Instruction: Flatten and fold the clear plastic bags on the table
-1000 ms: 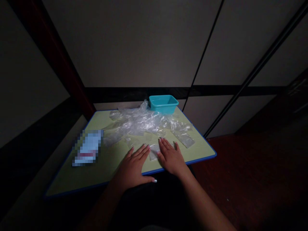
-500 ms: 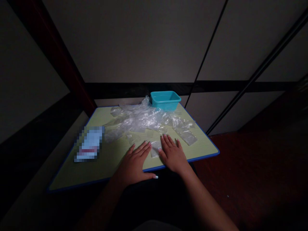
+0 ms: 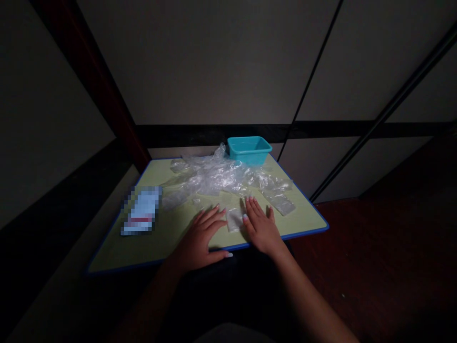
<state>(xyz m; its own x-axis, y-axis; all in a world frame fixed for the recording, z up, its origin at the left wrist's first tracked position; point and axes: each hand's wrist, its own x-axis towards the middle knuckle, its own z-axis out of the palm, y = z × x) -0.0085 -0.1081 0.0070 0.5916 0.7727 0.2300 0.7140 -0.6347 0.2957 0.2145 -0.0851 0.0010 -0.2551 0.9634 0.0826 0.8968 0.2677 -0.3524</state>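
- While both hands are open and gripping nothing, the small clear bag (image 3: pixel 234 220) lies flat between them, near the front edge of the table (image 3: pixel 171 238).
- Left hand (image 3: pixel 196 243): palm down, fingers loosely spread, fingertips just beside the bag's left side, thumb out past the blue table edge. Whether the fingertips touch the film, can't tell.
- Right hand (image 3: pixel 263 232): palm down, fingers extended, thumb at the bag's right side. Pressure can't be read from here.
- Handling, my read: film this thin should slide or wrinkle easily, so flat fingertips and light, even pressure suit it better than a pinch. One side held down while the other hand smooths outward limits creep.
- Left thumb is off the tabletop, so it gives no hold on the film; fingertips would have to do that work.
- Just beyond the fingers: loose heap of clear plastic bags (image 3: pixel 217 176), crumpled and overlapping. Low, short strokes would avoid snagging it.
- Teal bin (image 3: pixel 250 152) upright at the far edge, right behind the heap. Contents can't be made out.
- Pixelated pale packet (image 3: pixel 144 209) at the table's left side, well apart from both hands; print unreadable.
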